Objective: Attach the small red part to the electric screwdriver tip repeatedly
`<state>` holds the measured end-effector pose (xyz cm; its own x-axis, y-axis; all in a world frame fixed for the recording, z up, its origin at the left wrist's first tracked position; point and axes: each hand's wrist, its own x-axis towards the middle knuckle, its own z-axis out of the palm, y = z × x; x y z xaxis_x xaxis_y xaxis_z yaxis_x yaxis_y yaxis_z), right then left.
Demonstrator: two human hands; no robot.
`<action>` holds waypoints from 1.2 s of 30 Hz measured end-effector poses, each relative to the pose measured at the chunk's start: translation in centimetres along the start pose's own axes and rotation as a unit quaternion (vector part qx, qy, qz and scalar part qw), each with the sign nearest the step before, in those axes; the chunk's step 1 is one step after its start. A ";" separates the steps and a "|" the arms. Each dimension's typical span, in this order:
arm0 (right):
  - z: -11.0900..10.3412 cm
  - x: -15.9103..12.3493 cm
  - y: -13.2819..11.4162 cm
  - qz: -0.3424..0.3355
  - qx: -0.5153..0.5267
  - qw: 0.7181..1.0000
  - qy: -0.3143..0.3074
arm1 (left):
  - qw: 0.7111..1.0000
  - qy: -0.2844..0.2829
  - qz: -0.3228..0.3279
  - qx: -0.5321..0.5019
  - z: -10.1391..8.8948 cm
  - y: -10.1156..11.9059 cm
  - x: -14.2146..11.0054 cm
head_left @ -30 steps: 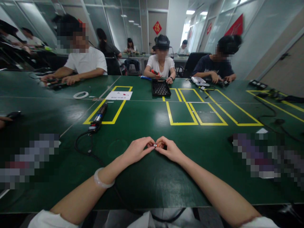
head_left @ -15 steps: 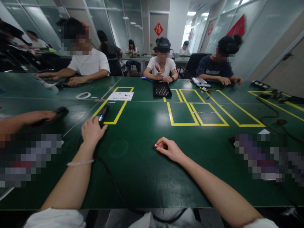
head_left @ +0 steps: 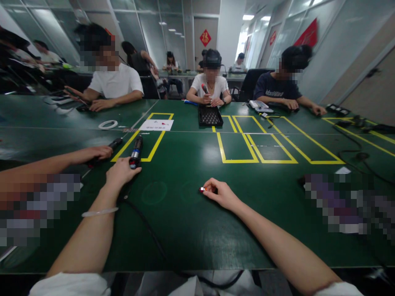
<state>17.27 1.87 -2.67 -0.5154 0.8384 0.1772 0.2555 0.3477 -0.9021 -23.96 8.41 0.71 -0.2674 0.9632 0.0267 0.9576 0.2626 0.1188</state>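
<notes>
My left hand is closed around the near end of what looks like a corded electric screwdriver, black with a silver and blue band, lying near the yellow tape. Its fingers are partly hidden behind the back of the hand. A black cable runs from under this hand toward the table's near edge. In the middle, my right hand rests at the tabletop, thumb and fingertips pinching a small red, white and orange part. The part is too small to name.
Yellow tape outlines mark the green table. A paper sheet and a black tray lie ahead. A co-worker's hand holds a dark tool just left of mine. Several people sit opposite.
My left hand has left the small part, moved left and taken hold of the corded tool, now turned more upright in view. My right hand keeps its pinch. The co-worker's arm has reached in from the left.
</notes>
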 end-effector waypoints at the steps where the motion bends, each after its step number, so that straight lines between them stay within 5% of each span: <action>1: 0.0 0.0 0.0 0.000 0.001 1.000 -0.002 | 1.000 0.003 -0.004 0.012 0.0 0.7 -0.3; 6: 0.1 0.2 0.2 0.004 -0.001 1.000 -0.002 | 0.998 0.008 0.037 0.043 0.3 5.1 -2.5; 19: 0.0 0.3 0.3 0.007 -0.030 0.999 0.036 | 0.952 0.005 0.305 -0.037 1.6 16.2 -10.6; 27: 0.6 0.5 0.3 -0.010 -0.185 0.982 0.034 | 0.925 -0.015 0.373 -0.076 2.0 18.3 -13.3; 36: 0.2 0.3 0.1 -0.050 -0.146 0.988 0.028 | 0.920 -0.001 0.387 -0.065 1.8 18.6 -13.7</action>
<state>16.94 2.10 -2.81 -0.5052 0.8135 0.2882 0.4354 0.5285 -0.7288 -2.30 0.25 0.73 0.4891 0.8591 0.1506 0.8404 -0.5104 0.1825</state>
